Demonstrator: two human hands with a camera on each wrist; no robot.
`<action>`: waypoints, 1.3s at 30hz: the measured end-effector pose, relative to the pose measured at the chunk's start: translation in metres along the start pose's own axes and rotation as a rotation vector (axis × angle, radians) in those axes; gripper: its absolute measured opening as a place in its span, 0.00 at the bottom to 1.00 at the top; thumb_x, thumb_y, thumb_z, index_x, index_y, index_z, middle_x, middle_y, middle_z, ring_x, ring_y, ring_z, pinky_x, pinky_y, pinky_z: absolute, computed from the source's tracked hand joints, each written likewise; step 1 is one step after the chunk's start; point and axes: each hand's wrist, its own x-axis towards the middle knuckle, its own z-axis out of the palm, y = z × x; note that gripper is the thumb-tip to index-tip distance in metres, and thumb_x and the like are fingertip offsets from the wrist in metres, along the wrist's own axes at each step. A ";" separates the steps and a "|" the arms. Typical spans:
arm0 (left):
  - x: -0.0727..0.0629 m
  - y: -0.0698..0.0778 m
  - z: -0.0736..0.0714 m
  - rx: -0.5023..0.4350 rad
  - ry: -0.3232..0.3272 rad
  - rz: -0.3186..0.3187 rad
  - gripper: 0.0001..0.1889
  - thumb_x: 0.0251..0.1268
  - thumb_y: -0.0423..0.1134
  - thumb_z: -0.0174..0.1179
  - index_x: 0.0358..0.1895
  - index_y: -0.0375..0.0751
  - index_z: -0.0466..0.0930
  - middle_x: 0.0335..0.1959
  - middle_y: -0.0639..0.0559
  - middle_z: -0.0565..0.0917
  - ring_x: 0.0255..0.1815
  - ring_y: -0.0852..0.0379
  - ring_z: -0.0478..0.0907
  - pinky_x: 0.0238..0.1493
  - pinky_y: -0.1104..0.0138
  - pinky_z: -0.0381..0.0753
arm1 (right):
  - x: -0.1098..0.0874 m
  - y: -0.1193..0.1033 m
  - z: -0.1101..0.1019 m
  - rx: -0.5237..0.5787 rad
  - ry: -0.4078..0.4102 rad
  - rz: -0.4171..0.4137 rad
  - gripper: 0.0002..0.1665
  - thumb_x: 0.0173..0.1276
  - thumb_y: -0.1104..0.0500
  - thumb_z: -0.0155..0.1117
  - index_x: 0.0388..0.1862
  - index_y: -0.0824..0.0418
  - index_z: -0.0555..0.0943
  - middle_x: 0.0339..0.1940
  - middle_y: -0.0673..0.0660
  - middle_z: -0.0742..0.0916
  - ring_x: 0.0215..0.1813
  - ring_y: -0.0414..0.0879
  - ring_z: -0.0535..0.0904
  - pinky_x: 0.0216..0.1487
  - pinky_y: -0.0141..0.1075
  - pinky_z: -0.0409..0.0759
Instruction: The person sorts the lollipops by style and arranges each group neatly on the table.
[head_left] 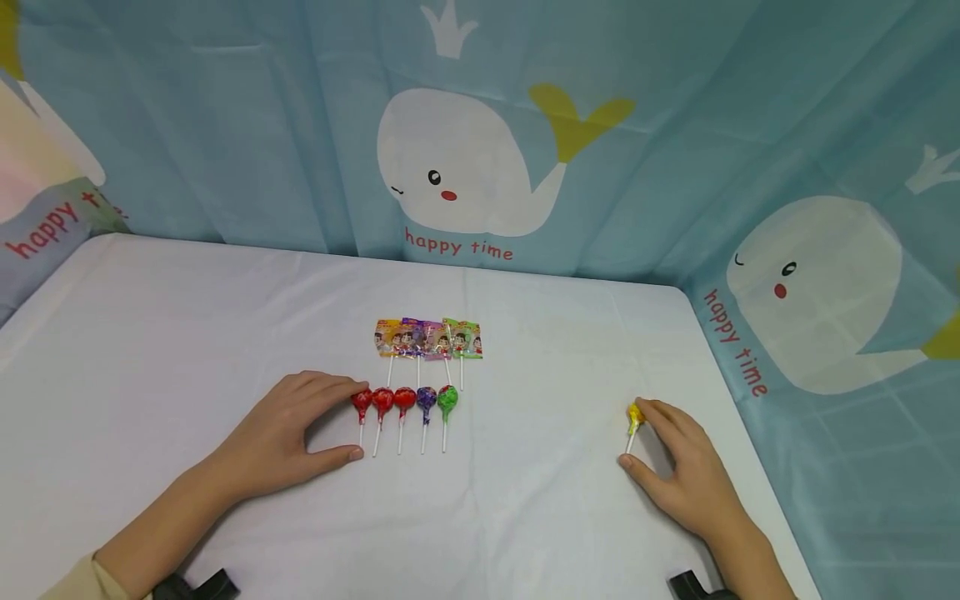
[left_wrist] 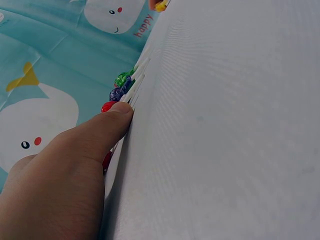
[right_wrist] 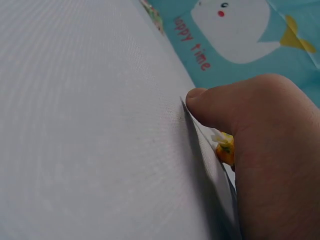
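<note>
Several round lollipops lie side by side in a row on the white table. My left hand [head_left: 281, 437] is at the row's left end, its index fingertip at the head of the leftmost red lollipop [head_left: 362, 403] and its thumb at the stick's lower end. Right of it lie two more red ones, a purple lollipop [head_left: 426, 402] and a green lollipop [head_left: 447, 402]. Far to the right, my right hand [head_left: 686, 467] holds a yellow lollipop [head_left: 635, 414] lengthwise between index finger and thumb. In the right wrist view the thumb partly hides the yellow lollipop [right_wrist: 226, 150].
Behind the row lie several flat-wrapped lollipops [head_left: 427, 339], overlapping, sticks toward me. A white cloth [head_left: 540, 517] covers the table. Blue curtains [head_left: 285, 125] with whale prints stand along its back and right edges.
</note>
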 end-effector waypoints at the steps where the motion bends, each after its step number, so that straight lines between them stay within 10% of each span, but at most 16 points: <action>1: 0.000 0.000 0.000 0.001 -0.002 -0.002 0.43 0.54 0.60 0.84 0.74 0.52 0.81 0.67 0.57 0.84 0.67 0.51 0.77 0.67 0.45 0.74 | 0.000 0.000 0.000 -0.003 -0.004 0.001 0.51 0.60 0.50 0.87 0.81 0.55 0.76 0.74 0.59 0.81 0.75 0.63 0.74 0.74 0.55 0.70; 23: 0.000 -0.001 0.002 -0.003 -0.001 -0.003 0.43 0.55 0.61 0.83 0.74 0.52 0.81 0.67 0.57 0.84 0.67 0.51 0.77 0.67 0.45 0.74 | 0.001 0.004 0.002 0.002 0.004 -0.010 0.51 0.57 0.50 0.88 0.80 0.54 0.78 0.72 0.57 0.81 0.73 0.60 0.75 0.76 0.29 0.59; 32: 0.001 -0.001 0.002 -0.004 0.010 0.011 0.43 0.54 0.60 0.84 0.74 0.51 0.81 0.66 0.58 0.84 0.66 0.52 0.77 0.67 0.47 0.74 | 0.009 0.003 0.005 -0.004 0.027 -0.012 0.50 0.57 0.50 0.89 0.78 0.55 0.79 0.72 0.56 0.82 0.73 0.59 0.76 0.75 0.40 0.68; 39: 0.002 -0.001 0.002 -0.011 0.018 0.023 0.43 0.54 0.60 0.84 0.73 0.51 0.81 0.66 0.57 0.85 0.66 0.52 0.78 0.67 0.47 0.73 | 0.019 0.002 0.009 0.051 0.068 -0.088 0.53 0.52 0.54 0.91 0.77 0.61 0.79 0.71 0.58 0.83 0.73 0.59 0.76 0.77 0.23 0.56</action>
